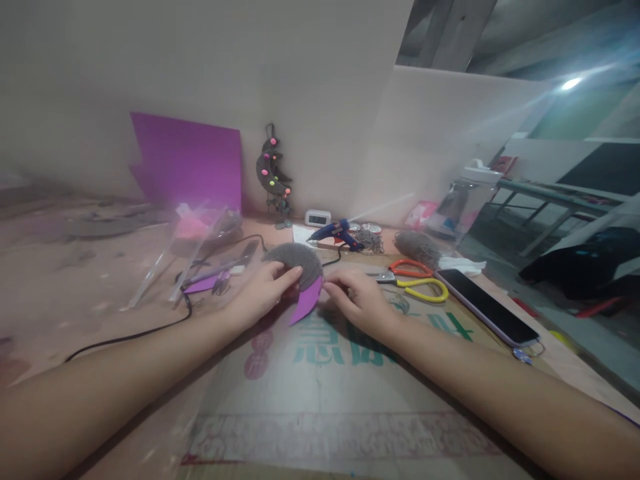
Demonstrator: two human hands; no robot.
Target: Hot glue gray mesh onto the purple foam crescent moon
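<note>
A purple crescent (306, 303), its upper part bound in gray yarn (295, 257), sits between my two hands above a printed cardboard sheet (320, 407) on the counter (90, 280). My left grip (270, 287) is closed around the wrapped part, thumb lying across the gray. My right grip (363, 303) is curled at the crescent's right edge, thumb and forefinger drawn close together; I cannot tell whether a strand is pinched between them.

Just beyond my right fingers lie scissors (423, 288) with one orange-red handle and one yellow, and next to them a dark-screened smartphone (485, 307). Behind the crescent, a blue glue gun (333, 231) rests near a small white digital clock (318, 218), with a gray yarn ball (417, 247) farther right. A crescent ornament (265, 163) dotted with colored balls stands upright against the pale wall (320, 100), to the right of a purple sheet (195, 160). A clear bottle (463, 207) with a white lid stands at the far right of the counter.
</note>
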